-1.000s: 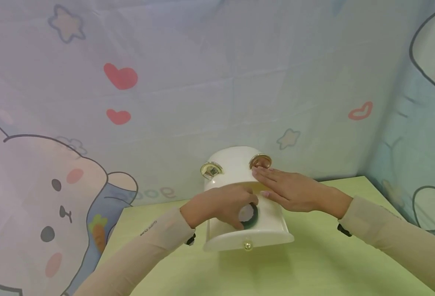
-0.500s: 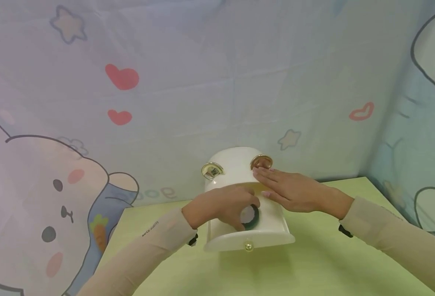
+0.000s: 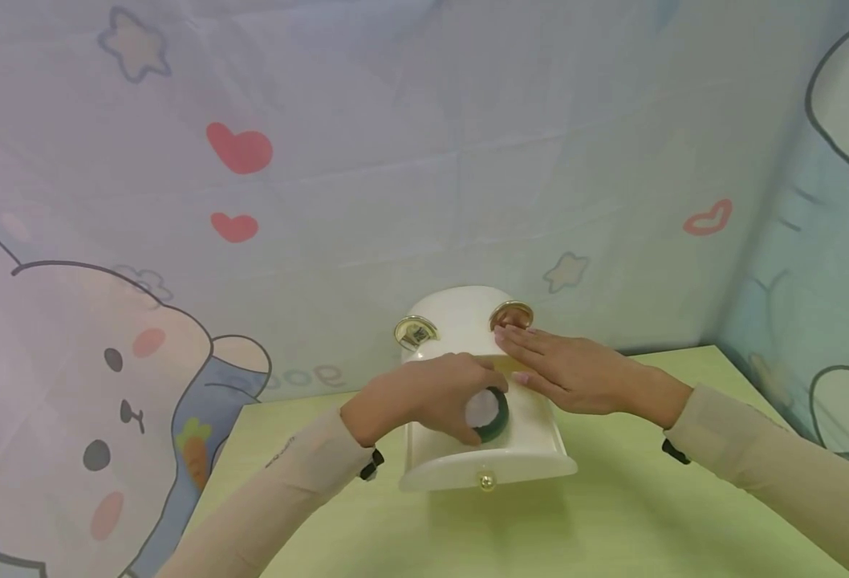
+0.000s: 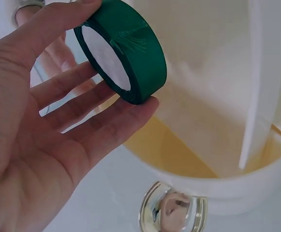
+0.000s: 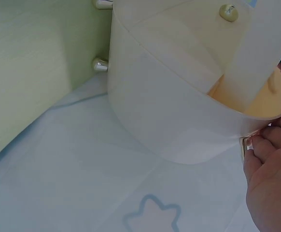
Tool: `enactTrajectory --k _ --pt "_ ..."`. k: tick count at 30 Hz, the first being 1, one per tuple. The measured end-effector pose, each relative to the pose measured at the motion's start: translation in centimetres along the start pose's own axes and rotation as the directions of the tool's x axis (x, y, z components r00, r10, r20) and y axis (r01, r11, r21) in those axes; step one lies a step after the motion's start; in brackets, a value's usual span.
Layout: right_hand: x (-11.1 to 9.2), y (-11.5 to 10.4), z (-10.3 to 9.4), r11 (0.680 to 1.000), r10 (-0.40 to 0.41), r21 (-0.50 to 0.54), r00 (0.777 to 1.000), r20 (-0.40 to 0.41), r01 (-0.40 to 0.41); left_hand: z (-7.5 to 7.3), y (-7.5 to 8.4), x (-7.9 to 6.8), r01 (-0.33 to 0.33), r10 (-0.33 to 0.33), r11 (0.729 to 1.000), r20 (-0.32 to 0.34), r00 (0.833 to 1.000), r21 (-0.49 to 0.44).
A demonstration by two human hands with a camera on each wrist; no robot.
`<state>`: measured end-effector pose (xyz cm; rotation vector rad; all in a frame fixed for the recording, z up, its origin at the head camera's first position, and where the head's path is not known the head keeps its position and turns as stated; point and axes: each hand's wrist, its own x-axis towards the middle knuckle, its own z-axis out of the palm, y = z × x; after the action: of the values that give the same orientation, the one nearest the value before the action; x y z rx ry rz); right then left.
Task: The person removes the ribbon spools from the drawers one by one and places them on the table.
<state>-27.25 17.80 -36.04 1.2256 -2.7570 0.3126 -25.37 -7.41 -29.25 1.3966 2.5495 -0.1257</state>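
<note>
My left hand (image 3: 432,393) pinches a roll of green ribbon (image 4: 147,55) between thumb and fingers, its white core facing sideways. The roll is over the pulled-out drawer (image 3: 536,429) of a white, round-topped box (image 3: 456,315). A small gold knob (image 3: 486,482) sits on the drawer's curved front. My right hand (image 3: 576,375) lies with straight fingers against the box's top edge, fingertips at the right gold round ear (image 3: 513,313). Another gold ear (image 3: 416,331) stands out on the left. In the right wrist view the hand (image 5: 275,179) touches the box near its rim.
The box stands on a light green table (image 3: 352,522), close to a pale cloth backdrop (image 3: 367,201) printed with hearts, stars and a cartoon rabbit. Small gold feet (image 5: 101,65) show under the box in the right wrist view.
My left hand has risen slightly with the ribbon roll, which has moved up a little from the drawer floor and tilted. My right hand stays in place on the box.
</note>
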Motion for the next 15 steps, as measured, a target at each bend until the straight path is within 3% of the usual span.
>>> enactTrajectory --k 7,15 --pt "0.0 0.0 0.0 1.0 -0.011 -0.001 1.0 -0.004 0.011 -0.9 -0.1 -1.3 -0.009 0.005 0.999 -0.061 0.998 -0.054" --pt "0.0 0.0 0.0 1.0 -0.013 0.006 1.0 -0.01 0.013 -1.5 -0.3 -3.1 0.034 -0.044 0.994 -0.106 0.993 -0.102"
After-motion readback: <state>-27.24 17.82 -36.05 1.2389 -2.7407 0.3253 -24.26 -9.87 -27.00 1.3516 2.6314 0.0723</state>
